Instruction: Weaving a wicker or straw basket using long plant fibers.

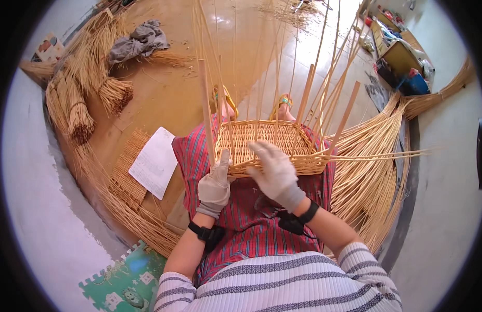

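Glossy tan floor (168, 99) lies beyond my rectangular golden wicker basket (274, 133); my white-gloved left hand (215, 184) clamps its near-left corner, probably steadying it, my white-gloved right hand (277, 174) spread over its near rim.

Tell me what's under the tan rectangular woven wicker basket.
Red striped cloth shows on both sides of the basket and along its near edge, and seems to run beneath it. Whatever touches the underside is covered and cannot be seen.
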